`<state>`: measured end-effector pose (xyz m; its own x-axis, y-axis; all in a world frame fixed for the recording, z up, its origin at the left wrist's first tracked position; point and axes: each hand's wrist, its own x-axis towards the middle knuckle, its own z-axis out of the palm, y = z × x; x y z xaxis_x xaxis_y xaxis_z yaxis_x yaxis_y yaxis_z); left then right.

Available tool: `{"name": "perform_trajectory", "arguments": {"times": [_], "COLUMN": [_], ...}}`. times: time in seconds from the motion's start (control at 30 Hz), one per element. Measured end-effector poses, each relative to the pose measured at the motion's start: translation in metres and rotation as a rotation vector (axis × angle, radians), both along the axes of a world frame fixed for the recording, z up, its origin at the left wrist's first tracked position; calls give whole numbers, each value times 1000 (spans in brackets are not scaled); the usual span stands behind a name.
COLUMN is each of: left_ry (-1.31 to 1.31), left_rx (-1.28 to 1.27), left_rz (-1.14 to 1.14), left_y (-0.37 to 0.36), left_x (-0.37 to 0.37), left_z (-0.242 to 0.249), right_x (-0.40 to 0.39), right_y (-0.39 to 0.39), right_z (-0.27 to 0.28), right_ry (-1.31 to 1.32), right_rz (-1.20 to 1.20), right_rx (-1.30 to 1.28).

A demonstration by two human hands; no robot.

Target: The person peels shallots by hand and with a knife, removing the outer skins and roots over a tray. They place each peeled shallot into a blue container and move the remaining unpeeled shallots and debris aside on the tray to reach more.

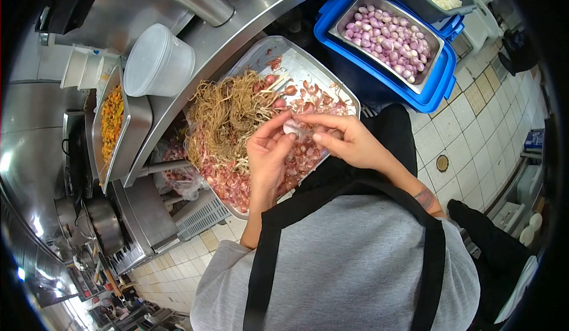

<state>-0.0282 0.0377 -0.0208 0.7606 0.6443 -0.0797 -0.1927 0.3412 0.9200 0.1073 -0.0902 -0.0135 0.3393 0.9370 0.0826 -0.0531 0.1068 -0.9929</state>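
My left hand (pixel 268 153) pinches a pale, partly peeled shallot (pixel 290 128) between thumb and fingertips. From the other side my right hand (pixel 352 138) meets it, index finger against the shallot, thumb and curled fingers closed around thin, papery skin (pixel 305 130). Both hands are over a large metal tray (pixel 354 96). Reddish shallot skins (pixel 228 182) cover much of that tray. A heap of dry, stringy roots and stalks (pixel 225 114) lies beyond my left hand, with a few unpeeled shallots (pixel 280 102) at its edge.
Peeled purple shallots (pixel 388 40) fill a steel pan on a blue-rimmed bin (pixel 435 102) at upper right. A steel counter (pixel 207 55) holds a white plastic tub (pixel 160 61) and a pan of orange-yellow food (pixel 111 120). A grey container (pixel 468 2) stands farther right.
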Motion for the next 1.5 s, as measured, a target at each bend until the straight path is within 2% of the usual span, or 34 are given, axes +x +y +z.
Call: {"name": "perform_trajectory", "arguments": {"times": [0.03, 0.17, 0.3, 0.37, 0.5, 0.7, 0.73, 0.93, 1.13, 1.23, 1.33, 1.43, 1.5], "left_ry": [23, 54, 37, 18, -50, -168, -173, -181, -169, -156, -120, -162, -189], "left_rx": [30, 80, 40, -123, -307, -344, -321, -189, -90, -50, -78, -134, -190], "left_rz": [-13, -28, 13, 10, 24, 64, 76, 96, 157, 172, 95, 13, 11], "left_y": [1, 1, 1, 4, 5, 2, 0, -7, -12, -12, -10, -8, -5], "left_x": [-2, -3, 0, 2, 5, 4, 5, 7, 8, 9, 7, 7, 5], "left_z": [1, 6, -1, 1, 1, -12, -12, -3, -4, -4, -1, -2, -4], "right_x": [0, 4, 7, 11, 6, -10, -14, -14, -20, -15, -3, 1, 2], "right_y": [-1, 0, 2, 2, 11, 4, 10, 4, 4, 9, 3, 9, 11], "right_z": [1, 2, -4, -5, -27, -8, -11, -1, 1, -6, -7, -17, -23], "right_ry": [48, 2, 4, -65, -430, -382, -453, -389, -387, -207, 604, 470, 196], "right_rz": [67, 77, -54, -169, -422, -241, -307, -204, -265, -190, 69, -123, -252], "right_rx": [-5, -25, -54, -146, 55, 107, 250, 117, 116, 208, -10, -1, -15]}}
